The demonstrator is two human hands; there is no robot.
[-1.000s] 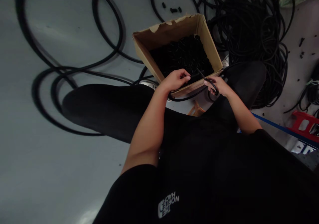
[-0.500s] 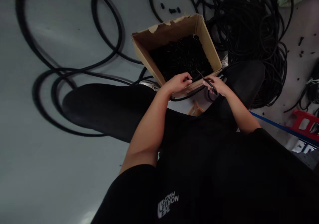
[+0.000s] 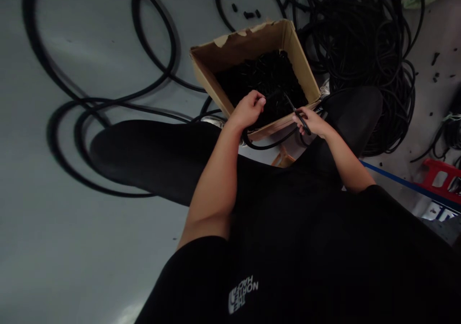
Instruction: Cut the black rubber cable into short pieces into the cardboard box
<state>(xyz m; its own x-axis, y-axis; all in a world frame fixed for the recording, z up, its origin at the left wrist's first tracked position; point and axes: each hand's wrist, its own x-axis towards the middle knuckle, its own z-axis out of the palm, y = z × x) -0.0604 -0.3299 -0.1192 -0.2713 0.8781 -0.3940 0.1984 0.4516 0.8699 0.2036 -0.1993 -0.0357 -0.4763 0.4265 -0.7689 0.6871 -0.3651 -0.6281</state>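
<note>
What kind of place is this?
Probably a workshop or small factory floor: a big heap of black tubing, a cardboard box of small dark pieces, and scissors in the right hand.

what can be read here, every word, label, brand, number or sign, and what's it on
"THE NORTH FACE": white, tilted lettering on the black shirt; its last word is smeared, so "FACE" is the likely reading.
Blue-and-white patch at the right edge: too blurred to tell whether it bears text.
Cardboard box: no readable text on the sides that show.
</note>
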